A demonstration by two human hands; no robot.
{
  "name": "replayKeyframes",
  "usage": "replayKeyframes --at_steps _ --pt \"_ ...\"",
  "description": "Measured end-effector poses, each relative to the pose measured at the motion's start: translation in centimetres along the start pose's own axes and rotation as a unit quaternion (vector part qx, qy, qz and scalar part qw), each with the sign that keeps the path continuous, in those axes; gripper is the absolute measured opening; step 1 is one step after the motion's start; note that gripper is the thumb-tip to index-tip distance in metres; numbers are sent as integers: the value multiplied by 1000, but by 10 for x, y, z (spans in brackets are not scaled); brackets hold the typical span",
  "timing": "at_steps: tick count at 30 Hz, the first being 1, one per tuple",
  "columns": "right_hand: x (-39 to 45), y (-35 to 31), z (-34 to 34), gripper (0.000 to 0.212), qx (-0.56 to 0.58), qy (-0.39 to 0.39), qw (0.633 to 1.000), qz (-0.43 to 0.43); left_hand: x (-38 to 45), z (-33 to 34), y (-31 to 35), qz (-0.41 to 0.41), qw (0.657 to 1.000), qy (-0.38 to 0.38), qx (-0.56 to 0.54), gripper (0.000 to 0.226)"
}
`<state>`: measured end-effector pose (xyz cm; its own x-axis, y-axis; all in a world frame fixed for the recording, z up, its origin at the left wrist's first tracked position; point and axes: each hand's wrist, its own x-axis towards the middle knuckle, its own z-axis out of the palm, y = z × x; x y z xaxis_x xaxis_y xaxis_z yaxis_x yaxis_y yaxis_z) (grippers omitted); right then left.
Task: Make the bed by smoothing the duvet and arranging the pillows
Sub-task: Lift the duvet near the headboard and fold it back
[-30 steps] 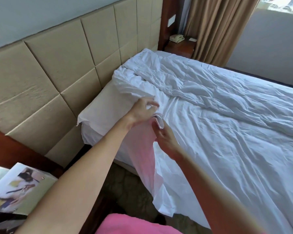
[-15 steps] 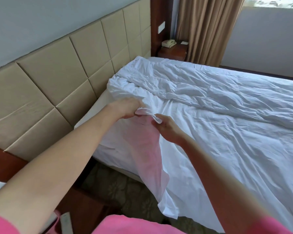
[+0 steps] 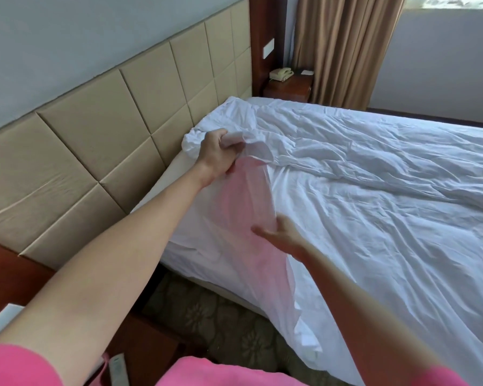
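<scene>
duvet corner now drawn toward headboard | left hand grips it | right hand released, fingers spread

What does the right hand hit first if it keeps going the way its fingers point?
Most likely the lifted flap of the duvet. The right hand is open, fingers aimed left toward that hanging cloth, which the left hand holds up by its corner. Depth is unclear; the fingers may already touch it.
</scene>
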<state>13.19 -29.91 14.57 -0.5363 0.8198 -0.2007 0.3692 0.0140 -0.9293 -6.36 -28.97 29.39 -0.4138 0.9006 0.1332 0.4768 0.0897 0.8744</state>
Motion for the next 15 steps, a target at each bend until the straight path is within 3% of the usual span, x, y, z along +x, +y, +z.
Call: replayKeyframes --at_steps 3,6,9,12,15 --pt "-6 33 14 34 -66 -36 990 119 8 -9 -2 -35 996 52 -65 12" --pt "-8 50 21 36 -93 -13 980 174 9 -9 -9 -46 994 83 -59 19" --pt "-2 47 11 38 -89 38 982 165 13 -9 -19 -66 988 133 -44 27" --pt "6 31 -24 28 -233 62 962 127 17 -12 -29 -54 978 196 -51 16" --pt "20 18 -59 16 -310 86 938 127 16 -7 -26 2 977 210 26 16"
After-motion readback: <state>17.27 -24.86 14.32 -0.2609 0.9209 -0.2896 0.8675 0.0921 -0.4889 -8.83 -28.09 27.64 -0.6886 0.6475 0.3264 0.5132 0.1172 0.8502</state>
